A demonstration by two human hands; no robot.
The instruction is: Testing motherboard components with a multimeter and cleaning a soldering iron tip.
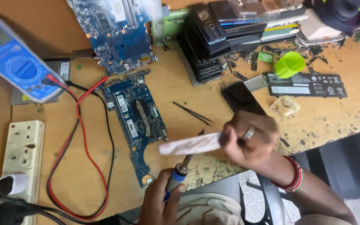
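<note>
1. Fingers of my left hand [159, 204] wrap the soldering iron [183, 166] handle, hiding most of it; its tip is lost behind the white strip [190, 144].
2. Iron slants up and right over the desk [180, 91] edge; my right hand [251, 143] pinches the strip, which runs left, almost level.
3. Blue circuit board [136, 121] lies just left; tweezers [193, 113] and a dark phone [240, 98] lie beyond.

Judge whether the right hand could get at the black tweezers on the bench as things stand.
Probably not freely: the right hand already grips a rolled white tissue. The tweezers lie uncovered just beyond it, with bare bench around them.
</note>
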